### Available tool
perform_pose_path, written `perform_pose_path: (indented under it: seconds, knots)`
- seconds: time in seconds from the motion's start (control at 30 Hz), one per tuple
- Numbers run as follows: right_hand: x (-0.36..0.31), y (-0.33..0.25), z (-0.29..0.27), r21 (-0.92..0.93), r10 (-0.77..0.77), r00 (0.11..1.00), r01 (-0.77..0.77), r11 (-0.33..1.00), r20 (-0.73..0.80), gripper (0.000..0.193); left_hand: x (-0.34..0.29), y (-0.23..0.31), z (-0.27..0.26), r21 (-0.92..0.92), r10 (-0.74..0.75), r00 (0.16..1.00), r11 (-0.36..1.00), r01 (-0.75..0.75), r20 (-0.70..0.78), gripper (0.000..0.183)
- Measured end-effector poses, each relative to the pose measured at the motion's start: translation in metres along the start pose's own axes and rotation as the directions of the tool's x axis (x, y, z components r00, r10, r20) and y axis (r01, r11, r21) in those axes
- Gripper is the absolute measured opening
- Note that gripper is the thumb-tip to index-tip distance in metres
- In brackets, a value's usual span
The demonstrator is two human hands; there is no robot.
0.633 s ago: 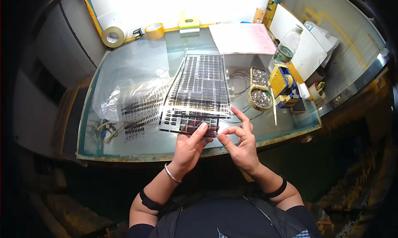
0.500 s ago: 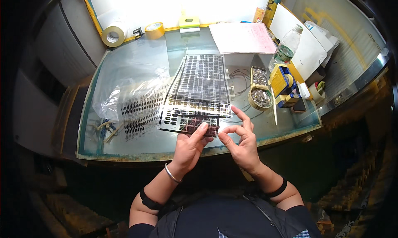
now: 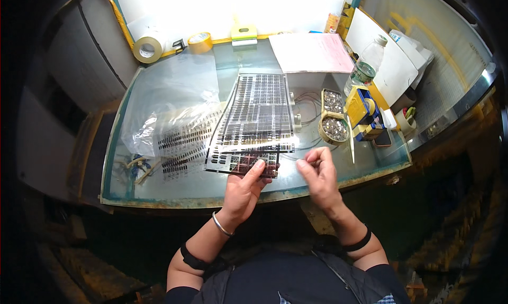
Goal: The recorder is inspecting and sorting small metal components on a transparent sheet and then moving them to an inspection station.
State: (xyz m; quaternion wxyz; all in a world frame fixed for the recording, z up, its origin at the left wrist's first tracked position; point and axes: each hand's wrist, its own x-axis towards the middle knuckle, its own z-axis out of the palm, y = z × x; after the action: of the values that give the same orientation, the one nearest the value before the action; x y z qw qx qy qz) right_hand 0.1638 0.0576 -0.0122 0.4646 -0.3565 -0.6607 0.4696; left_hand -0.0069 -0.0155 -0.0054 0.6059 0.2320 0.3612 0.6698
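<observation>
My left hand (image 3: 245, 190) grips the near edge of a small dark patterned film sheet (image 3: 241, 162), thumb on top and fingers underneath. Over that sheet, and stretching away from me, lies a larger clear film (image 3: 259, 103) printed with rows of black marks. Just right of the sheets' near corner, my right hand (image 3: 321, 178) hovers apart from them. Its fingers are curled in toward the thumb, and whatever may be between them is hidden. Left of the larger film, another printed film (image 3: 185, 140) rests on the glass tabletop (image 3: 211, 190), partly under a clear plastic sheet (image 3: 174, 79).
On the right are two tubs of small bits (image 3: 334, 129), a pale pointed tool (image 3: 352, 148), a blue-and-yellow tape dispenser (image 3: 365, 110) and a plastic bottle (image 3: 370, 60). Tape rolls (image 3: 200, 42), a yellow-green block (image 3: 244, 32) and pink paper (image 3: 312, 51) line the back.
My right hand has moved right, away from the sheets' near corner, and its fingers have curled in. My left hand keeps its grip on the small sheet.
</observation>
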Motion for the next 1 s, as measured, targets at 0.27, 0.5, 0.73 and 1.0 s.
perform_pose_path:
  seconds: [0.27,0.5,0.73,1.0]
  knots:
    - [0.009,-0.013,0.021,0.175,0.309,0.749,-0.489,0.854,0.586,0.03,0.001,0.0,0.0,-0.048,0.029,0.998,0.999,-0.026,0.048,0.016]
    - [0.0,-0.028,0.027,-0.009,0.304,0.851,-0.333,0.943,0.427,0.037,0.0,0.003,0.011,-0.04,0.044,0.999,0.998,-0.045,-0.027,0.015]
    - [0.009,-0.029,-0.016,0.1,0.287,0.758,-0.419,0.902,0.586,0.043,-0.031,0.042,-0.046,-0.068,-0.083,0.972,0.995,0.07,-0.22,0.028]
    - [0.024,0.001,-0.043,-0.06,0.113,0.977,-0.104,0.993,0.179,0.025,-0.062,0.093,-0.076,0.536,0.117,0.935,0.84,0.087,-0.335,0.035]
